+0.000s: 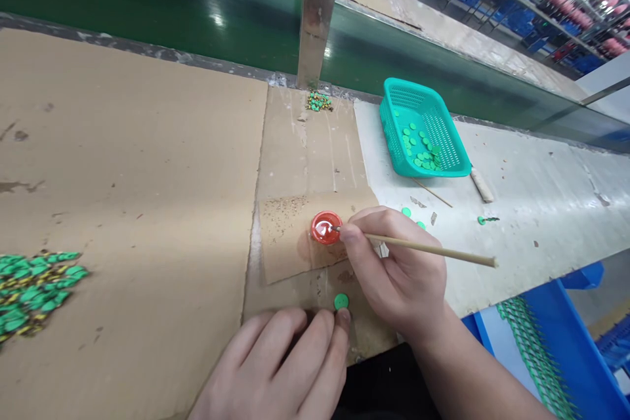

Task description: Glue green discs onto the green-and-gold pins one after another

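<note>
In my right hand (398,262) is a thin wooden brush (438,249), gripped like a pencil. Its tip dips into a small red cup (315,236) that holds a shiny liquid. Below the cup, my left hand (290,367) rests low with its fingers curled. The fingertip nearest the right meets the lower edge of a green disc (341,302), which has small dark dots like a button. My left thumb is hidden. Two more green discs (406,212) lie beyond my right hand, one of them partly covered by it.
A turquoise basket (424,172) at the back right holds several green discs. Green, yellow and dark pieces form a pile (34,289) at left and a cluster (319,102) at the back. A thin stick (433,193) lies by the basket. A metal post (317,20) stands behind.
</note>
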A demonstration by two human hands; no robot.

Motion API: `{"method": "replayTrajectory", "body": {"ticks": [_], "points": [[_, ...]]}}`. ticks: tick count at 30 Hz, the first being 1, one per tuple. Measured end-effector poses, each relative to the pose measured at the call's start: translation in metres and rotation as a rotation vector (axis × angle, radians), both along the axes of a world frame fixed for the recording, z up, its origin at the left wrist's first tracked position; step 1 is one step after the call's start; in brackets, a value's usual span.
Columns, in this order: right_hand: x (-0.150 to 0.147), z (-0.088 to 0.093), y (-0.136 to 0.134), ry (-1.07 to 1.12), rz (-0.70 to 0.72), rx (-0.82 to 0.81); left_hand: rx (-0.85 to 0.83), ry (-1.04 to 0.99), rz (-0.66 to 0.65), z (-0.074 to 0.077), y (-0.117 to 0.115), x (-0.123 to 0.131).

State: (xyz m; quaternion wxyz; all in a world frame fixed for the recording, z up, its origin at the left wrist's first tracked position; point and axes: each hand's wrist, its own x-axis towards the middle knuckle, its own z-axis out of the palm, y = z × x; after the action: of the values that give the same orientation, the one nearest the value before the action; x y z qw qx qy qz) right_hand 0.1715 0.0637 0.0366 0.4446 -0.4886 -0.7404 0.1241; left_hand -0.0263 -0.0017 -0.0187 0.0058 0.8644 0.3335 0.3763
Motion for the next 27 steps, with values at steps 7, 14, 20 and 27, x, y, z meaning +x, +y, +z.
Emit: {"method": "replayTrajectory", "body": {"ticks": [7,14,20,27], "points": [[-0.001,0.000,0.001,0.006,0.001,0.000,0.000,0.006,-0.004,0.002,-0.001,-0.001],[0.007,0.011,-0.023,0.041,0.035,0.083,-0.031,0.050,-0.054,0.008,0.000,-0.005],[0.022,0.010,-0.073,-0.099,0.118,-0.061,-0.070,-0.040,-0.033,-0.001,-0.010,-0.003],[0.020,-0.008,-0.084,-0.070,0.071,-0.041,-0.130,-0.010,-0.047,-0.005,-0.014,-0.005]]}}
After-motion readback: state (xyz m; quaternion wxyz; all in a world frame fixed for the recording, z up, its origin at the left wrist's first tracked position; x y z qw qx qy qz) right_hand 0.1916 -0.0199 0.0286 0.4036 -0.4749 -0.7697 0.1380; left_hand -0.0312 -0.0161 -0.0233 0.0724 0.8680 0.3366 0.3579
